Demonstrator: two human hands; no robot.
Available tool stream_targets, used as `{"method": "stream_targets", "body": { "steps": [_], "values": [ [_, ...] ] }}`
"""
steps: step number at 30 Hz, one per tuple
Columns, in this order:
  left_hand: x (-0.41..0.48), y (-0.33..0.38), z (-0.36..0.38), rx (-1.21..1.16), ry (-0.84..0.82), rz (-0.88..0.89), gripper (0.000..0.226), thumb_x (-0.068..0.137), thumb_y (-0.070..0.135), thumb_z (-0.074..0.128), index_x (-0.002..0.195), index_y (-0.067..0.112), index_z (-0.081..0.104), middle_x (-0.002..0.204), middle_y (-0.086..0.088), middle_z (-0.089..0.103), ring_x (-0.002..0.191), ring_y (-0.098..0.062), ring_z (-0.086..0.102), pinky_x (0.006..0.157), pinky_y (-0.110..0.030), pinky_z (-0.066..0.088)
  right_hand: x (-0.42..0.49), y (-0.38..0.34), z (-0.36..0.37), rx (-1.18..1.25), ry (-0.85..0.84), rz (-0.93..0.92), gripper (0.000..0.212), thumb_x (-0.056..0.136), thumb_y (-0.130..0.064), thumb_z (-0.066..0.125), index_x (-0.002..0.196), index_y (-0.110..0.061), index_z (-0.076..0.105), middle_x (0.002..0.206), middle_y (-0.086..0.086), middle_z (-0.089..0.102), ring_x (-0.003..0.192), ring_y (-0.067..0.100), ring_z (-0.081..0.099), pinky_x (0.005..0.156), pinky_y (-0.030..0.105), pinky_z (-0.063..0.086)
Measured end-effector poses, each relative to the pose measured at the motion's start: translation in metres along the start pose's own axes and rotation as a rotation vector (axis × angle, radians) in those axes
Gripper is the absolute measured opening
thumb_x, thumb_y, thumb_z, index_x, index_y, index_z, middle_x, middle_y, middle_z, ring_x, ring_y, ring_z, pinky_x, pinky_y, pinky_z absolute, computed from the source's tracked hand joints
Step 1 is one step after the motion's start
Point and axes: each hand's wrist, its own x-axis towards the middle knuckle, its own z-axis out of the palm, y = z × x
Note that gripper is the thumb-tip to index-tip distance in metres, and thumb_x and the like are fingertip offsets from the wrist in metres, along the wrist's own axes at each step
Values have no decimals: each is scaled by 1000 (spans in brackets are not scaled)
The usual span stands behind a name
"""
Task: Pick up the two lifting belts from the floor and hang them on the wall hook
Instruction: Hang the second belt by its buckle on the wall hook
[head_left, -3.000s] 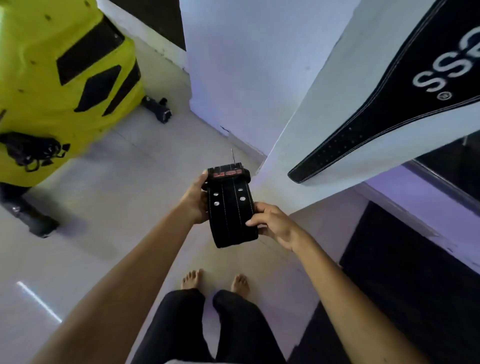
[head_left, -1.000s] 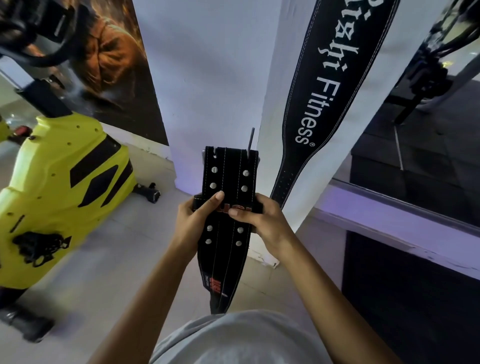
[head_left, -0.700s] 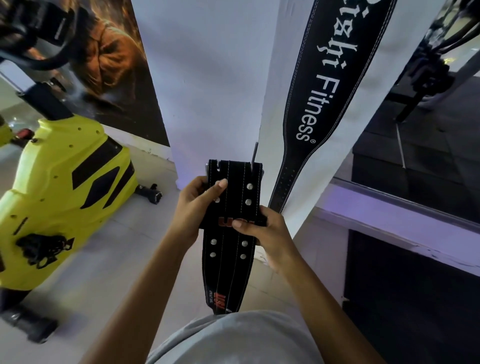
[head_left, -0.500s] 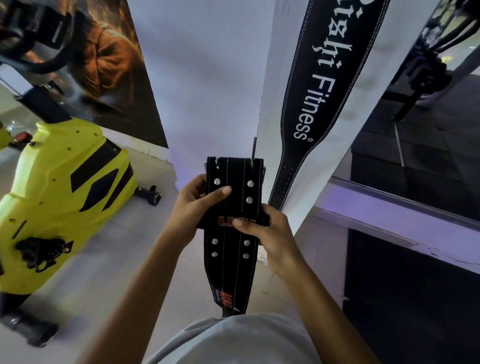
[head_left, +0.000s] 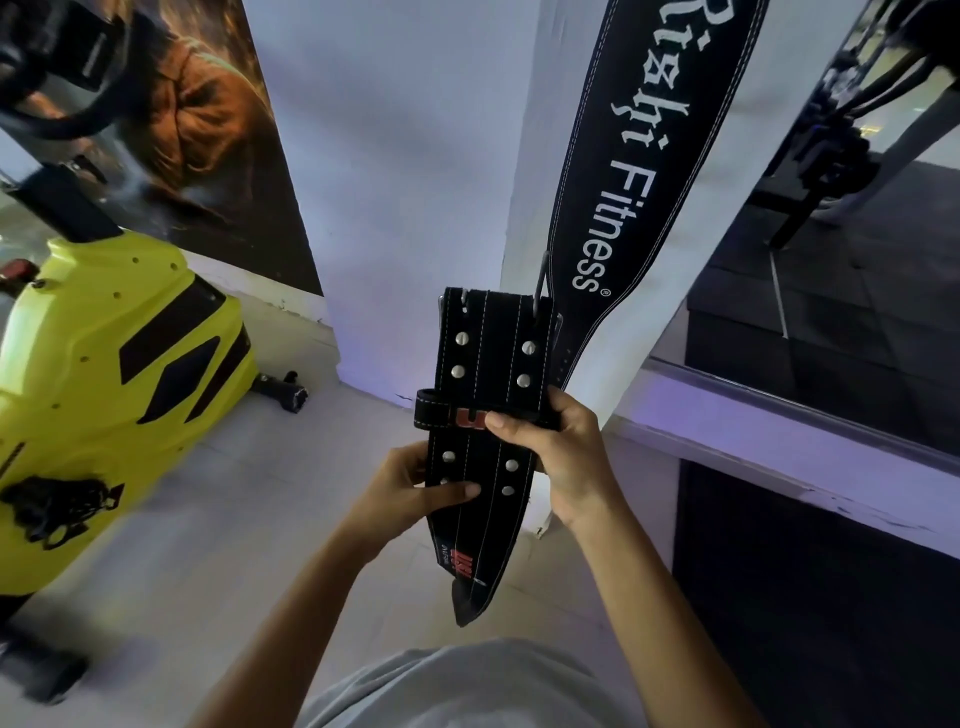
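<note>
A black studded lifting belt (head_left: 493, 358) with white stitching and a red logo is held upright in front of me, its buckle end at the top and its pointed tail hanging down. My right hand (head_left: 558, 457) grips it across the keeper loop at mid height. My left hand (head_left: 410, 493) pinches its lower part from the left. A second black belt (head_left: 644, 156), printed "Fitness" in white, hangs flat against the white pillar (head_left: 426, 156) just behind and to the right. The hook holding it is out of view above.
A yellow exercise bike (head_left: 104, 384) stands at the left on the pale tiled floor (head_left: 208, 519). A dark poster (head_left: 197, 130) covers the wall behind it. A mirror with a ledge (head_left: 779, 415) and dark matting lie to the right.
My left hand has slid down from the keeper loop to the belt's lower part. The belt and my right hand have stayed almost in place. Three seconds ago I held it low, looking at the floor.
</note>
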Motion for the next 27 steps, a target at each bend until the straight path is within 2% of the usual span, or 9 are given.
{"method": "stream_targets", "body": {
  "steps": [6, 9, 13, 16, 20, 24, 27],
  "values": [
    [8, 21, 0, -151, 27, 7, 43, 76, 33, 71, 111, 7, 68, 108, -11, 75, 102, -27, 71, 90, -37, 55, 0, 4, 1, -98, 15, -16, 34, 70, -1, 80, 102, -7, 70, 99, 11, 77, 92, 24, 74, 85, 39, 59],
    [9, 27, 2, -214, 56, -3, 39, 83, 35, 61, 111, 8, 69, 110, -13, 74, 103, -27, 70, 90, -37, 55, 0, 0, 2, -100, 8, -32, 36, 71, -1, 80, 104, -9, 70, 100, 8, 77, 93, 21, 74, 84, 35, 59],
    [14, 35, 5, -261, 136, 34, 36, 85, 31, 64, 109, 4, 65, 106, -18, 72, 98, -29, 70, 88, -42, 52, 0, -2, 3, -92, -5, -34, 32, 74, -3, 78, 104, -12, 70, 101, 6, 76, 95, 19, 73, 84, 33, 59],
    [16, 41, 6, -254, 177, 88, 25, 90, 20, 62, 107, 2, 62, 95, -15, 70, 88, -25, 70, 78, -36, 54, -1, 0, 7, -95, 2, -40, 29, 78, -7, 77, 104, -15, 70, 101, 4, 76, 94, 17, 74, 83, 31, 58],
    [19, 47, 9, -227, 197, 111, 23, 90, 21, 62, 106, 5, 63, 94, -11, 71, 89, -24, 70, 77, -33, 53, -1, -3, 10, -99, 50, -78, 29, 79, -10, 77, 106, -14, 69, 101, 3, 76, 92, 14, 74, 77, 24, 58],
    [19, 57, 13, -215, 229, 121, 24, 91, 21, 62, 105, 2, 64, 91, -11, 72, 85, -22, 71, 71, -30, 55, 1, -8, 10, -120, 48, -97, 30, 79, -12, 77, 108, -15, 68, 102, 3, 76, 94, 14, 73, 80, 27, 58],
    [21, 64, 16, -231, 292, 126, 27, 93, 24, 60, 100, -2, 64, 91, -20, 71, 84, -28, 70, 74, -36, 57, -3, -11, 14, -93, 35, -121, 30, 81, -14, 76, 110, -14, 68, 104, 2, 76, 96, 13, 73, 82, 27, 57]
  ]
}}
